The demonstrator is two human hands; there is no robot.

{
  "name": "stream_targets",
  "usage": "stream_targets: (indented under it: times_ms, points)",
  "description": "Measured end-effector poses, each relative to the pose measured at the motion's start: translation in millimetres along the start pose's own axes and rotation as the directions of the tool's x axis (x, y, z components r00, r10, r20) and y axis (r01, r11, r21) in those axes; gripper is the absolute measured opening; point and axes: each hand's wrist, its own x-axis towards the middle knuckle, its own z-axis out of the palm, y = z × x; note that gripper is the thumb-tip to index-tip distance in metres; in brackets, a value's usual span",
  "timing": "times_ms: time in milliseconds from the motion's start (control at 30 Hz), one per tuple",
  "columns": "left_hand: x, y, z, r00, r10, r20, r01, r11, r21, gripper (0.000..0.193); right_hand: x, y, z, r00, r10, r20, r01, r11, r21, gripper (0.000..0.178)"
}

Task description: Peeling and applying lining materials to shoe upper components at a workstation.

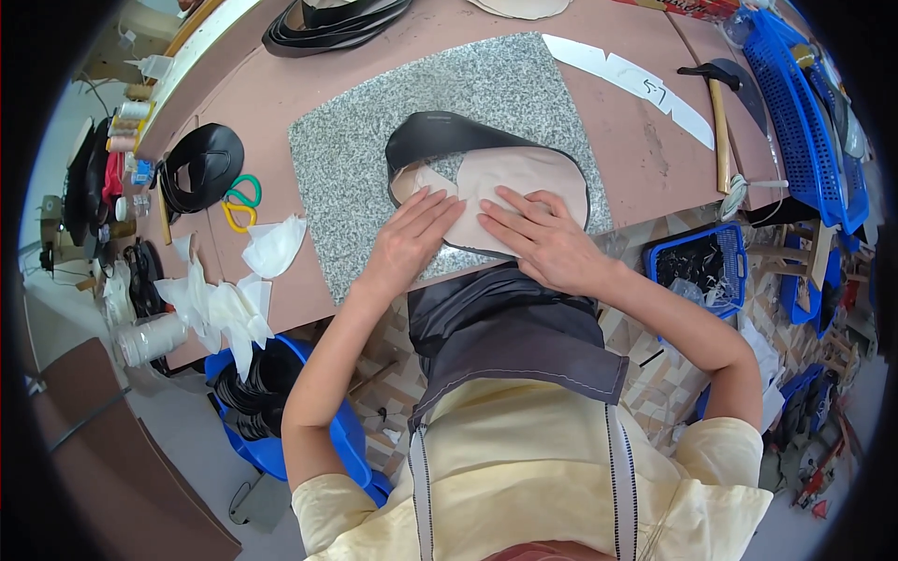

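A curved black leather piece (435, 136) with a beige lining (505, 178) lies on a speckled grey stone slab (346, 159); it resembles a shoe upper. My left hand (407, 241) rests on the lining's left part, fingers stretched out and close together over a lighter flap. On the right part, my right hand (552, 241) lies with its fingers spread, pressing on the lining. Neither hand grips anything that I can see. What lies under my palms and fingers is hidden.
Left on the table are scissors (241, 204) with green and yellow handles, black leather pieces (201, 164) and white scraps (224, 309). A white template (636, 82) and a hammer (718, 131) lie right, beside a blue basket (795, 112). A blue bin (351, 439) stands below the table's edge.
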Motion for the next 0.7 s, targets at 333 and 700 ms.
stream_targets:
  times_ms: [333, 700]
  points:
    - [-5.0, -5.0, -4.9, 0.99, 0.084, 0.114, -0.097, 0.989, 0.108, 0.046, 0.5, 4.1, -2.2, 0.998, -0.058, 0.031, 0.057, 0.998, 0.027, 0.065]
    - [26.5, 37.2, -7.2, 0.989, -0.014, 0.145, 0.007, 0.999, 0.047, 0.069, 26.0, -23.7, 27.7, 0.97, 0.193, -0.148, -0.188, 0.981, 0.047, 0.044]
